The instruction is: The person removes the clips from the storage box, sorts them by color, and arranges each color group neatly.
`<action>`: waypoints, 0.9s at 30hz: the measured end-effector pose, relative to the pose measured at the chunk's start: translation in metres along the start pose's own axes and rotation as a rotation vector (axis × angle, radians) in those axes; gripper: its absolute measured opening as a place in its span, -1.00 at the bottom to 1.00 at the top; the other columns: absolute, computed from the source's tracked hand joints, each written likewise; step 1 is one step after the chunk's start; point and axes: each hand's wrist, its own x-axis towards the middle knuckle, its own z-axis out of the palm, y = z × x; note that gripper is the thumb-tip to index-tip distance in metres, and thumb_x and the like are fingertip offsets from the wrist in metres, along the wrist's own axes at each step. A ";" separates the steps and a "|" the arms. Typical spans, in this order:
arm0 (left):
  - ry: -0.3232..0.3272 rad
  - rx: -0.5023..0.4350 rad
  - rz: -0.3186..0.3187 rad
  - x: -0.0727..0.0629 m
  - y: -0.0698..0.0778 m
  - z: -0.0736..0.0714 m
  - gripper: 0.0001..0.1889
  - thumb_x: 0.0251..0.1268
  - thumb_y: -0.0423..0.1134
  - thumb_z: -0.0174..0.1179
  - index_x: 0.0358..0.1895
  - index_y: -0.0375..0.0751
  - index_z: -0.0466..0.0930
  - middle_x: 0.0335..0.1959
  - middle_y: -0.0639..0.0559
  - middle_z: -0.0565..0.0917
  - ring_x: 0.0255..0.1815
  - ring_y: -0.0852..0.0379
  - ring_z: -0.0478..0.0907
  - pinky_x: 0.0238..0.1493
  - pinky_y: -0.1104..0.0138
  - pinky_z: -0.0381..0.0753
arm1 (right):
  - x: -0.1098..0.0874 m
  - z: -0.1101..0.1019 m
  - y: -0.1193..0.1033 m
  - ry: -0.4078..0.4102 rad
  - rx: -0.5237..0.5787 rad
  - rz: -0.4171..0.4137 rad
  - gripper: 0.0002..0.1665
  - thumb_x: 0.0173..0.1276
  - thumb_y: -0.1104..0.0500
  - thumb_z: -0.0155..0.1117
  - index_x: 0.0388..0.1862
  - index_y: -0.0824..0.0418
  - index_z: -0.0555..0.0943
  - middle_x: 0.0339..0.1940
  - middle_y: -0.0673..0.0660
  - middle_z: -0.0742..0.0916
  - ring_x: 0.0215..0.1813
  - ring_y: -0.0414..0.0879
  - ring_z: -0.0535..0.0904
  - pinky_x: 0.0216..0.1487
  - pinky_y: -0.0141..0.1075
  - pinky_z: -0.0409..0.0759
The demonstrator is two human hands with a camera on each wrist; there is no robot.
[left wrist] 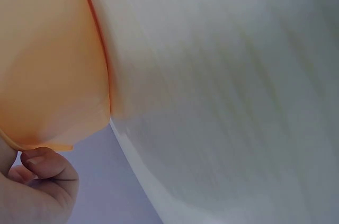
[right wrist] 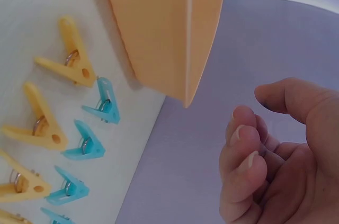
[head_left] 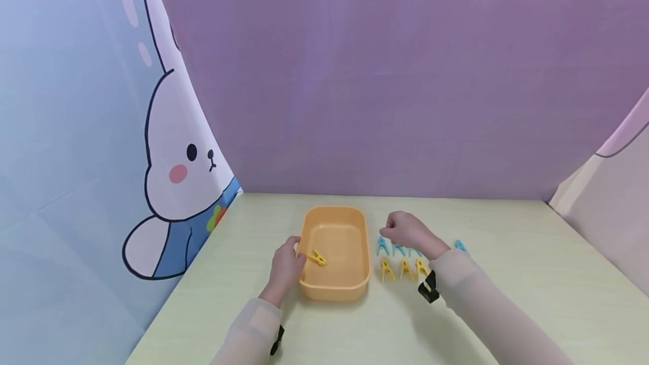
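My left hand [head_left: 288, 266] grips the left rim of an orange plastic basin [head_left: 334, 293], its thumb at the rim in the left wrist view. A yellow clothespin [head_left: 318, 258] shows inside the basin's outline, one end right by that thumb. My right hand [head_left: 409, 231] is raised to the right of the basin, over the clothespins. Its fingers are loosely curled, the thumb stands apart, and nothing is between them in the right wrist view. Several blue clothespins [right wrist: 85, 142] form a row beside several yellow clothespins [right wrist: 37, 121]; my right arm hides part of these rows.
All of this stands on a pale table [head_left: 532, 275]. One blue clothespin [head_left: 460, 245] is partly hidden behind my right sleeve. A purple cloth [head_left: 395, 89] hangs along the back, and a blue cloth with a rabbit picture [head_left: 172, 185] hangs at the left.
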 end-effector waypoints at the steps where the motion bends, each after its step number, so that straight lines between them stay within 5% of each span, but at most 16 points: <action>1: 0.000 0.001 -0.001 0.000 0.000 0.000 -0.57 0.04 -0.49 0.09 0.08 -0.42 0.42 -0.67 0.04 0.30 -0.70 0.19 0.21 -0.68 0.36 0.26 | 0.000 0.000 -0.001 -0.003 0.003 0.005 -0.79 0.26 0.12 0.13 -0.48 0.23 0.45 -0.59 0.10 0.55 -0.55 -0.09 0.43 -0.53 -0.31 0.40; 27: -0.005 -0.019 0.005 0.000 0.002 -0.001 -0.58 0.05 -0.48 0.08 0.07 -0.43 0.42 -0.68 0.05 0.29 -0.71 0.20 0.20 -0.69 0.37 0.25 | 0.013 0.005 -0.026 -0.008 -0.031 -0.040 -0.80 0.23 0.13 0.13 -0.51 0.22 0.46 -0.59 0.08 0.55 -0.54 -0.10 0.45 -0.51 -0.31 0.42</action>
